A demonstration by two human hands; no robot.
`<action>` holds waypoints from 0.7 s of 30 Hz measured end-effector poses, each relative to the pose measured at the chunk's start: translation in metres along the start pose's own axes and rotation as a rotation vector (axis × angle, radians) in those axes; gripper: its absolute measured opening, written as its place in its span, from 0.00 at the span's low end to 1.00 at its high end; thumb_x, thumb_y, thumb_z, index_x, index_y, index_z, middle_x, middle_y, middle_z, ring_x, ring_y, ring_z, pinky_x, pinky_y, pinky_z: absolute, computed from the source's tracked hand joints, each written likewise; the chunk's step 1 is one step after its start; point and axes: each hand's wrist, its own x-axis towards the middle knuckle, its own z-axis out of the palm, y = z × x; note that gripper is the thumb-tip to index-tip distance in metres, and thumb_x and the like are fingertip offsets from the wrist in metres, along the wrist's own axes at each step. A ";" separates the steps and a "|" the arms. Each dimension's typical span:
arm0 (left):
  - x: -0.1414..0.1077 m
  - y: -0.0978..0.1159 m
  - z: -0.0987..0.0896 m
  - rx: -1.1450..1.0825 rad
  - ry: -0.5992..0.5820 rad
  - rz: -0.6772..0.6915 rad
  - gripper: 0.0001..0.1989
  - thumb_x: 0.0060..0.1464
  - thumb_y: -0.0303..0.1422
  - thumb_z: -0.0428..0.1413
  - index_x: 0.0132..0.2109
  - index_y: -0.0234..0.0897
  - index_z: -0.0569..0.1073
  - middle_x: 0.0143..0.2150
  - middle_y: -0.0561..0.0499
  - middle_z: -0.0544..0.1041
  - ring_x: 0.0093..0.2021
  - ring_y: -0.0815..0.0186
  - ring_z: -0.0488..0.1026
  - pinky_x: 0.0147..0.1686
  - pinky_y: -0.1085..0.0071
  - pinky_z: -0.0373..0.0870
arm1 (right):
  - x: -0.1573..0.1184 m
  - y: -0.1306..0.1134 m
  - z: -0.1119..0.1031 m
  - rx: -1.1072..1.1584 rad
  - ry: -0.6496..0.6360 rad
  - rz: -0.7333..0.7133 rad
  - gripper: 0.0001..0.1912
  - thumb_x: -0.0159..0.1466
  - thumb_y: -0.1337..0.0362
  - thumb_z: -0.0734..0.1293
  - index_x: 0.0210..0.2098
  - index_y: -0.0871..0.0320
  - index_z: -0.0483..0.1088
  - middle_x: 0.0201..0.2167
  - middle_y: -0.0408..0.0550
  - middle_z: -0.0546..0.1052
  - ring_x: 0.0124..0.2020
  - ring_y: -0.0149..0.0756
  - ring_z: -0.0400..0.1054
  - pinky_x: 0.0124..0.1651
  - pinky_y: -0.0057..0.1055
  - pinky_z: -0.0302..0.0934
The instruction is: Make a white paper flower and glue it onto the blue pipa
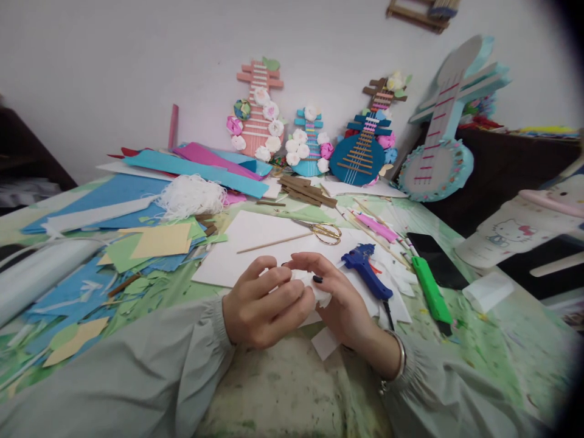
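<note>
Between my two hands is a crumpled piece of white paper [322, 295], partly hidden by the fingers. My left hand [269, 304] closes on it from the left with curled fingers. From the right, my right hand [344, 307] cups it, fingertips bent over its top and thumb side. Both hands hover over the near edge of a white board [223, 261]. Beyond them lie a thin wooden stick [274, 243] and gold-handled scissors [326, 232]. A blue glue gun [368, 271] rests just right of my right hand, and a small white paper piece [325, 343] lies below it.
Paper scraps [159, 240] and a heap of white string [192, 198] cover the left side. A green cutter [431, 292], black phone [437, 260] and white cup [497, 234] stand to the right. Flower-decorated paper lutes [358, 159] lean along the wall, with brown strips [306, 190] before them.
</note>
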 end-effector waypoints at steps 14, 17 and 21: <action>-0.005 -0.001 0.010 -0.143 -0.045 -0.211 0.05 0.53 0.24 0.56 0.39 0.36 0.71 0.35 0.47 0.76 0.37 0.63 0.70 0.38 0.64 0.68 | 0.004 0.008 0.000 0.118 0.048 0.048 0.12 0.60 0.62 0.61 0.43 0.54 0.70 0.41 0.45 0.73 0.40 0.37 0.67 0.41 0.31 0.62; -0.006 -0.002 0.012 -0.354 -0.085 -0.476 0.12 0.53 0.22 0.53 0.45 0.35 0.69 0.41 0.44 0.76 0.43 0.63 0.72 0.43 0.64 0.69 | 0.006 0.009 -0.002 0.194 0.058 0.108 0.11 0.61 0.61 0.63 0.42 0.53 0.70 0.37 0.43 0.73 0.37 0.36 0.68 0.37 0.30 0.63; -0.006 -0.005 0.012 -0.549 -0.042 -0.873 0.16 0.52 0.25 0.54 0.50 0.34 0.68 0.45 0.43 0.75 0.46 0.62 0.72 0.44 0.65 0.71 | 0.008 0.008 -0.006 0.190 0.116 0.122 0.13 0.61 0.58 0.63 0.43 0.54 0.70 0.40 0.45 0.75 0.37 0.38 0.70 0.38 0.33 0.64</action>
